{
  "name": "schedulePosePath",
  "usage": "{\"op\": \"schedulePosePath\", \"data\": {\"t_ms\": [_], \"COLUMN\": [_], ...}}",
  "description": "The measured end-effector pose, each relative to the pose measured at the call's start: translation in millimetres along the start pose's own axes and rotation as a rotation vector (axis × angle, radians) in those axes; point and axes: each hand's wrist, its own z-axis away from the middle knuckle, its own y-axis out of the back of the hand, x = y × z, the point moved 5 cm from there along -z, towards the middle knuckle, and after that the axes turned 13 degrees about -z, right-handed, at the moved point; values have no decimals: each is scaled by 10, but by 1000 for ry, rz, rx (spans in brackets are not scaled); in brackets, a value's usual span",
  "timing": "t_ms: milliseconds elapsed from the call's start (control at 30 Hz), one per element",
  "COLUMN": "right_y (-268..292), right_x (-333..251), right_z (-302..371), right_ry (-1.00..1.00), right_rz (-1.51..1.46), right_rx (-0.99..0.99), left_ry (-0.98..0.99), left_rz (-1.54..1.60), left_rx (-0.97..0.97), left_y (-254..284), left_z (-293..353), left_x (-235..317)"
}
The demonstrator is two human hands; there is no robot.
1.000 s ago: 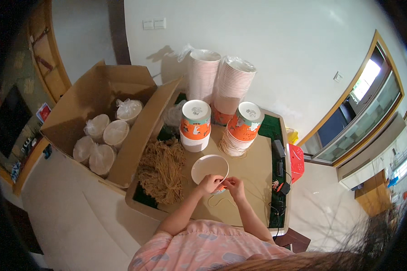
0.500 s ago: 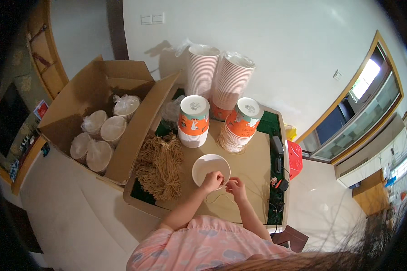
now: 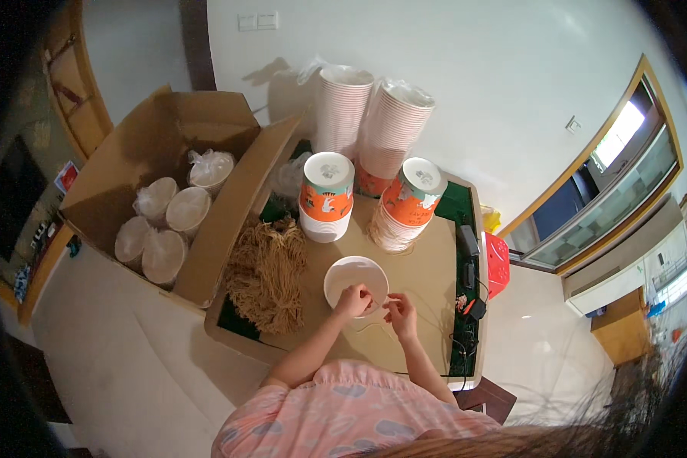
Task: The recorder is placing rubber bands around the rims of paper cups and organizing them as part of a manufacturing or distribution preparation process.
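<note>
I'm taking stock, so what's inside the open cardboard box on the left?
The cardboard box holds at least five round, pale bundles wrapped in clear plastic. Anything lying beneath them is covered, so I can't tell.

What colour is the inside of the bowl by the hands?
The bowl is white inside; see the head view.

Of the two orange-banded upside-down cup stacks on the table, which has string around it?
The right-hand stack: loops of thin tan string lie around its lower, pale part. The left-hand stack shows no string around its sides.
</note>
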Motion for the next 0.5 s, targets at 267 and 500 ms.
{"op": "schedulePosePath", "data": {"t_ms": [267,500], "right_y": [-107,-331], "right_x": [-110,-284], "right_z": [27,51], "right_ry": [72,106], "right_rz": [-150,58], "right_rx": [-62,-63], "left_ry": [-4,101], "left_rz": [271,364], "left_rx": [-64,-144], "left_y": [-46,-84], "left_z": [3,29], "left_x": [49,-31]}}
